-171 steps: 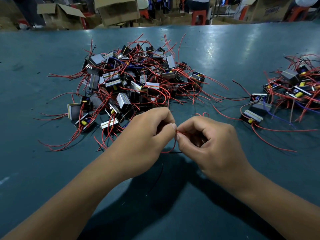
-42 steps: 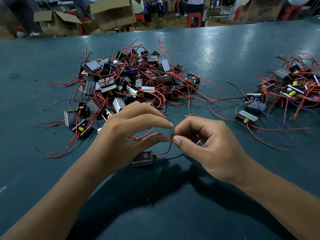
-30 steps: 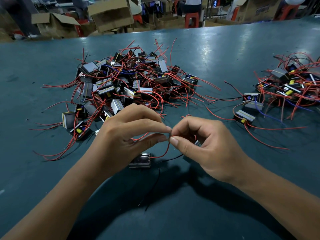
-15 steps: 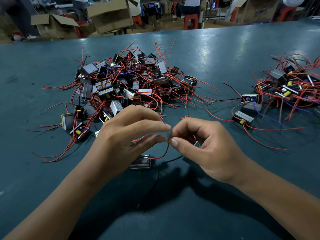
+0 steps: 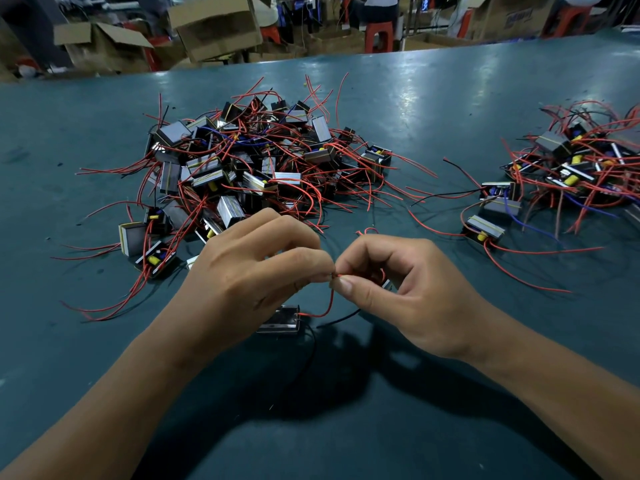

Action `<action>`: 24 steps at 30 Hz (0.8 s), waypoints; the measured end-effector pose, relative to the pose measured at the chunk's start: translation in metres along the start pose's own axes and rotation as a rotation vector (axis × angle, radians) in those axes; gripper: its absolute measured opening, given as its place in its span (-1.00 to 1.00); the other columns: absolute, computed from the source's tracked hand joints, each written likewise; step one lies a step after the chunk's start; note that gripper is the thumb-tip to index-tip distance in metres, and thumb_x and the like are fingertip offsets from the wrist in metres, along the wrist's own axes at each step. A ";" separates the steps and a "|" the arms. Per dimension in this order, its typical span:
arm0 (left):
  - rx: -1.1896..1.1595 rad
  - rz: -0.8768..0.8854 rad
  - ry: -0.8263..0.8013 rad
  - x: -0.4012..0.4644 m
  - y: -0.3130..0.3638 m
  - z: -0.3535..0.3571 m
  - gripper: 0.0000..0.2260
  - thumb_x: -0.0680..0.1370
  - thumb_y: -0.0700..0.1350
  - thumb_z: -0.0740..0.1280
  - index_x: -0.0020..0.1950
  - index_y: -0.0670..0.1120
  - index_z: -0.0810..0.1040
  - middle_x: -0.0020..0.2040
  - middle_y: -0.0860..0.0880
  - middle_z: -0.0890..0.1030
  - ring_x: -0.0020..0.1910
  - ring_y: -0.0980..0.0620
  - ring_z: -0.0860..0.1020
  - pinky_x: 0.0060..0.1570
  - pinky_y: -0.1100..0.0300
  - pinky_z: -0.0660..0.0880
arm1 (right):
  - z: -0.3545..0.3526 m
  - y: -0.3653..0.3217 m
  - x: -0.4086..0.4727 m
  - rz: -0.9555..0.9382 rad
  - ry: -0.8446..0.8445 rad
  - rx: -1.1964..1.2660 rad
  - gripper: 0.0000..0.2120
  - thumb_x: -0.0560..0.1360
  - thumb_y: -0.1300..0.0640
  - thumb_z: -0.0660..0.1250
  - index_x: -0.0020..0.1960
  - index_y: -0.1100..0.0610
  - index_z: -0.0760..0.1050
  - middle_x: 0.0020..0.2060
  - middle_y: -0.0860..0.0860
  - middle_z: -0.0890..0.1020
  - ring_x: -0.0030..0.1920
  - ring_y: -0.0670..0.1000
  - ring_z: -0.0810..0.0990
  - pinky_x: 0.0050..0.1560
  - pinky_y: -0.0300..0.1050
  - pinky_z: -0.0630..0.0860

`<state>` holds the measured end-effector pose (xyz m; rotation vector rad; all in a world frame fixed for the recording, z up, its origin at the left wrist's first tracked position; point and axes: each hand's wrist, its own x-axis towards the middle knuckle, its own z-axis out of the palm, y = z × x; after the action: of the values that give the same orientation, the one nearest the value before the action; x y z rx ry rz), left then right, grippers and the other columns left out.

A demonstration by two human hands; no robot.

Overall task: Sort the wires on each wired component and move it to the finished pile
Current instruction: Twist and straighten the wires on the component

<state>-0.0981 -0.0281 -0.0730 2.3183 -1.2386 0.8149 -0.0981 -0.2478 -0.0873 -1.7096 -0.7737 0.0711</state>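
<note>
Together, both hands met over the teal table (image 5: 450,109), fingertip to fingertip. The left hand (image 5: 249,282) had its thumb and forefinger pressed narrowly on the end of a red wire (image 5: 330,303), with the other fingers curled loosely above them. The right hand (image 5: 408,289) pinched the same wire just beside the left fingertips, thumb underneath and forefinger bent over it, the remaining fingers folded into the palm.

From the pinch the red wire dropped down and curved back toward the left wrist, where it joined a small dark wired component (image 5: 280,318) lying on the table just beneath the left hand's fingers. A thin black wire (image 5: 337,320) ran from that component below the right thumb. Whether the right hand's folded fingers held anything more could not be told.

Beyond the left knuckles lay the big unsorted pile (image 5: 256,164) of boxy components tangled in red leads, its nearest pieces close behind the fingers. Well apart from the right hand's knuckles, off to the outer side, sat the finished pile (image 5: 568,168), with a few components strung out toward the hands. Cardboard boxes (image 5: 214,26) stood past the table's far edge.
</note>
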 end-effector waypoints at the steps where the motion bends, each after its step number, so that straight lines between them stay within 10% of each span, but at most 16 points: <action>1: -0.002 -0.001 -0.003 0.000 0.000 0.000 -0.94 0.67 -0.14 0.27 0.06 -0.04 0.54 -0.06 -0.08 0.58 -0.18 -0.12 0.48 -0.23 -0.01 0.41 | 0.000 0.000 0.000 -0.001 -0.004 0.003 -0.94 0.51 0.17 0.39 -0.14 0.12 0.55 -0.34 0.09 0.53 -0.33 -0.07 0.42 -0.29 -0.10 0.40; 16: 0.018 0.024 -0.040 0.002 0.001 -0.002 -0.95 0.67 -0.13 0.26 0.07 -0.03 0.51 -0.03 -0.07 0.57 -0.15 -0.09 0.48 -0.21 0.00 0.42 | -0.003 -0.001 0.001 0.057 -0.095 0.076 -0.92 0.52 0.17 0.36 -0.13 0.02 0.53 -0.33 -0.03 0.49 -0.31 -0.02 0.38 -0.28 -0.03 0.35; 24: -0.282 -0.413 0.011 0.001 0.007 0.011 -0.86 0.58 0.10 0.32 -0.02 0.06 0.52 -0.14 0.18 0.52 -0.17 0.18 0.50 -0.17 0.32 0.40 | -0.001 0.002 0.000 0.053 0.013 0.058 -0.94 0.52 0.16 0.35 -0.13 0.12 0.54 -0.38 0.04 0.45 -0.35 0.03 0.37 -0.32 -0.05 0.35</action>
<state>-0.0999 -0.0388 -0.0806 2.2186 -0.7678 0.4755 -0.0971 -0.2485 -0.0889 -1.6739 -0.7100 0.1178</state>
